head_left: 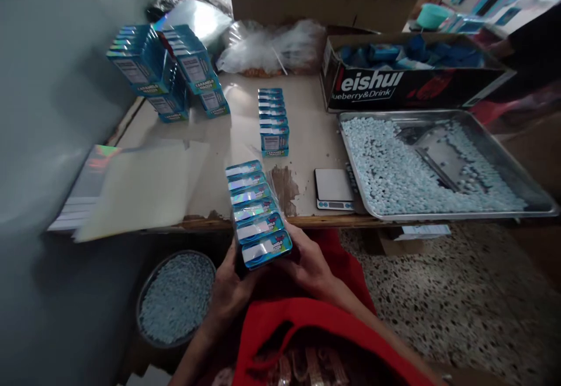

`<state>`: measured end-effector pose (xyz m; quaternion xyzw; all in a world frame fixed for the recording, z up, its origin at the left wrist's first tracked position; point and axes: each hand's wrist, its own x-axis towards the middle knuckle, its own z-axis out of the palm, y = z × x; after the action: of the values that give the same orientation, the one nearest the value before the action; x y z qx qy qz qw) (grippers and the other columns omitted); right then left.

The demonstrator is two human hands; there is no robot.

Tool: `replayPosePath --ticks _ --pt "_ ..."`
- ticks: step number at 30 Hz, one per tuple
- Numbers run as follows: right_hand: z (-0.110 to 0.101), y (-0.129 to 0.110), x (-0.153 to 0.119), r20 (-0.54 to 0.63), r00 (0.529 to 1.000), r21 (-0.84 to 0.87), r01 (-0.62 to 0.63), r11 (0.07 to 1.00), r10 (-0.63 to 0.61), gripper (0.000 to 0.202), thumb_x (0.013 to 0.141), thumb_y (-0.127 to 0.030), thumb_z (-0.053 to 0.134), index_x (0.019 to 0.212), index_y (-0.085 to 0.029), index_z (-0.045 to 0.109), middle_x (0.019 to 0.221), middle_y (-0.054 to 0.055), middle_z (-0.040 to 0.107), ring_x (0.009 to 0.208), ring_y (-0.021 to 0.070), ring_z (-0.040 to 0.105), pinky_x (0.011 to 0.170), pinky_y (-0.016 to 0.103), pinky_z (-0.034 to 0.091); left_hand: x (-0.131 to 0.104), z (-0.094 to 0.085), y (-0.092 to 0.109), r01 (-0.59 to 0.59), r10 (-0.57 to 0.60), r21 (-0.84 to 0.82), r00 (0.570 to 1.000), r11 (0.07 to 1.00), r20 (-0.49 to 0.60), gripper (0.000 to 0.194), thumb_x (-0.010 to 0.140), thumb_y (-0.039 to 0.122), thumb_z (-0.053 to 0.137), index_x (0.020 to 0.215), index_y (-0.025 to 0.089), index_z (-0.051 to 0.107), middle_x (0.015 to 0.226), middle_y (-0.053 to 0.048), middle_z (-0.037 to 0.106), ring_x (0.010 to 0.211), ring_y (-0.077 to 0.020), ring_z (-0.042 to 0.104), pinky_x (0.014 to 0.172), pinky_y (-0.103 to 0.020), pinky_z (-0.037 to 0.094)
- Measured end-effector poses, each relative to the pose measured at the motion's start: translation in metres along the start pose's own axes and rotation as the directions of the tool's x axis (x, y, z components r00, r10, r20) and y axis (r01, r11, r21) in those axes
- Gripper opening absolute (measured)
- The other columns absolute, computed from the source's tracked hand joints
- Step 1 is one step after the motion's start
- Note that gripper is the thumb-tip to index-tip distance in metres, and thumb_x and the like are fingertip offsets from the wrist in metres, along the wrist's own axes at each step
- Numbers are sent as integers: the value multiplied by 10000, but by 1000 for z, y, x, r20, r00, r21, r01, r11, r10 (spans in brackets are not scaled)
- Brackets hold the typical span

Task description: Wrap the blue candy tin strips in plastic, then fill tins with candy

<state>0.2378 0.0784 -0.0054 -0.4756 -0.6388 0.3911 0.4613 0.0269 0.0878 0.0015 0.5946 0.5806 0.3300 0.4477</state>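
Between my two hands is a display box of blue candy tins (258, 216), several of them lined up in a row and tilted toward me at the table's front edge. My left hand (232, 283) grips the box's near left side, its fingers partly hidden below. My right hand (309, 260) wraps the near right side, thumb along the box wall. Just beyond, a second display box of blue packs (274, 123) stands on the table. To the right of it lies a small digital scale (335, 187).
Stacked display boxes (140, 58) stand at the back left, near paper sheets (140, 184). On the right, a metal tray (372, 213) holds pale blue candies and a scoop, before a black carton (394, 88). A candy-filled tub (175, 298) sits below left.
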Motion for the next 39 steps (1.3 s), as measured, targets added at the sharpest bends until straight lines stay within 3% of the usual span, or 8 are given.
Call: replayPosePath --ticks 10,16,19,21,24,29,33,39 --pt "21 5 17 -231 948 144 -187 972 217 453 767 -272 844 1212 -276 764 1128 5 794 1022 281 753 959 394 603 11 6 2 44 -48 -23 967 999 -250 479 808 411 788 1248 228 739 1175 -37 781 1115 -292 723 1028 -412 569" --pt "-17 1 51 -62 954 316 -259 913 293 546 652 -342 930 1154 -222 752 1044 45 797 957 258 758 885 380 621 26 -34 27 -22 28 27 974 999 -227 567 753 349 842 1294 257 700 1173 -28 777 1056 -257 738 992 -409 587" --pt "-32 -4 64 -86 952 389 -240 890 294 436 685 -371 914 1062 -209 766 969 45 790 869 214 743 812 333 610 41 -53 63 -266 362 304 872 915 -328 297 863 345 757 1146 256 742 1101 -31 766 1004 -217 725 974 -394 575" --pt "-36 -6 72 -20 976 450 -186 873 218 343 791 -383 833 1086 -220 764 980 39 783 899 194 731 837 317 590 56 -51 86 -418 570 513 802 750 -180 147 889 320 732 1012 242 755 1018 -29 746 969 -209 705 944 -377 563" --pt "-34 -7 80 20 990 481 -130 867 137 322 863 -360 746 1158 -232 738 1002 30 776 927 180 721 844 300 571 78 -33 104 -524 631 655 770 544 93 69 911 263 701 944 212 734 940 -38 717 928 -216 681 839 -342 547" --pt "-24 -9 92 -189 978 121 -63 991 85 132 839 -311 739 906 -199 762 761 9 737 658 148 655 622 250 503 85 -14 104 -532 719 805 664 261 206 109 961 184 606 880 193 678 845 -42 676 844 -222 632 740 -329 474" --pt "-19 -9 98 -260 941 -265 147 953 -217 123 860 -172 658 744 -210 675 713 0 678 652 142 602 643 270 451 84 -14 102 -488 721 815 681 311 133 142 966 170 587 829 187 619 822 -50 639 808 -225 589 712 -337 443" --pt "-5 -2 88 -399 826 -292 297 909 -398 155 912 -179 528 768 -237 531 736 0 565 691 162 506 662 297 415 80 -11 86 -623 870 738 483 260 101 107 932 90 609 983 183 617 950 -65 667 910 -216 593 863 -368 452"
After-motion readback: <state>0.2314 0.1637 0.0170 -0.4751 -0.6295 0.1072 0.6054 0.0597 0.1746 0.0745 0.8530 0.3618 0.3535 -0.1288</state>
